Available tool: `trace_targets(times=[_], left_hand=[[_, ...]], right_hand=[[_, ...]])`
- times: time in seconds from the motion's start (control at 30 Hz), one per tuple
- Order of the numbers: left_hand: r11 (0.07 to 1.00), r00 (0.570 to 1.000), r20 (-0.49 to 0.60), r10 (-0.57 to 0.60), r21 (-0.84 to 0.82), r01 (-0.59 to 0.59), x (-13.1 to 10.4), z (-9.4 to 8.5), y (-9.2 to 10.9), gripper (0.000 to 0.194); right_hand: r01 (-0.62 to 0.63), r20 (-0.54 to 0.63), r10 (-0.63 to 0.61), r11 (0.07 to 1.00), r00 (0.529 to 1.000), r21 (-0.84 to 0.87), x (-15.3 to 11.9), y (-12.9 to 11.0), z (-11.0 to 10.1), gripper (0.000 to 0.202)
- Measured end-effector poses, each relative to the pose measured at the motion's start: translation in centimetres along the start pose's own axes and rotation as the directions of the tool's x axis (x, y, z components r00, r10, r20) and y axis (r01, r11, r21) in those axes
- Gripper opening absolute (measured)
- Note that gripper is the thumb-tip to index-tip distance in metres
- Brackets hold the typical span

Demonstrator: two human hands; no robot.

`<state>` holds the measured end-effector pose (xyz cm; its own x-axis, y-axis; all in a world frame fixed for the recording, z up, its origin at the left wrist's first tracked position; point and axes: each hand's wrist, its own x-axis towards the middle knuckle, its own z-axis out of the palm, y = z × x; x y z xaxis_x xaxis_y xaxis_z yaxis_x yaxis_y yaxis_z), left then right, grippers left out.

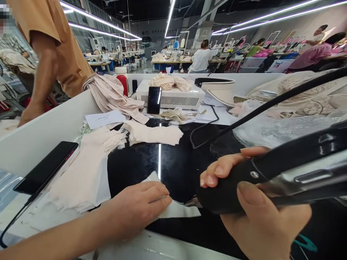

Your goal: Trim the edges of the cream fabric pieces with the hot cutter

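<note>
Gripping one black tool (223, 196) with the right grip (261, 220), closed round its end. Resting the left grip (141, 204) over one pale fabric piece (180, 211) on the black counter (130, 166), cannot tell whether pinching; can count two phones (46, 166), one left, one upright ahead.

Handheld tool (287, 162) right — cloth stack (81, 169) left, box (181, 102) behind.

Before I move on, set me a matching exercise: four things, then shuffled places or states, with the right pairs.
1. Left hand
2. Right hand
3. Red cylinder
4. White vented box

A. Behind the upright phone
B. Gripping a dark tool
C. Beside a black cylinder
D. On pale fabric

Pairs: 1-D; 2-B; 3-C; 4-A
</note>
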<state>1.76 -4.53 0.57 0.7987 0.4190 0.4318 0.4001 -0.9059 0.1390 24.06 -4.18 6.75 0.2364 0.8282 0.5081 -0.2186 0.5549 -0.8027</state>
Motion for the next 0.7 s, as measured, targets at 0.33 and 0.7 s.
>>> trace_targets(times=[0.33, 0.7], left_hand=[[0.992, 0.992, 0.091, -0.092, -0.082, 0.099, 0.6, 2.3, 1.0, 0.024], [0.982, 0.986, 0.115, -0.122, -0.129, 0.137, -0.5, 1.5, 1.6, 0.034]], right_hand=[[-0.013, 0.011, 0.013, 1.000, 1.000, 0.012, -1.3, 1.0, -1.1, 0.038], [0.014, 0.005, -0.014, 0.999, 1.000, 0.029, -1.3, 0.8, -0.4, 0.034]])
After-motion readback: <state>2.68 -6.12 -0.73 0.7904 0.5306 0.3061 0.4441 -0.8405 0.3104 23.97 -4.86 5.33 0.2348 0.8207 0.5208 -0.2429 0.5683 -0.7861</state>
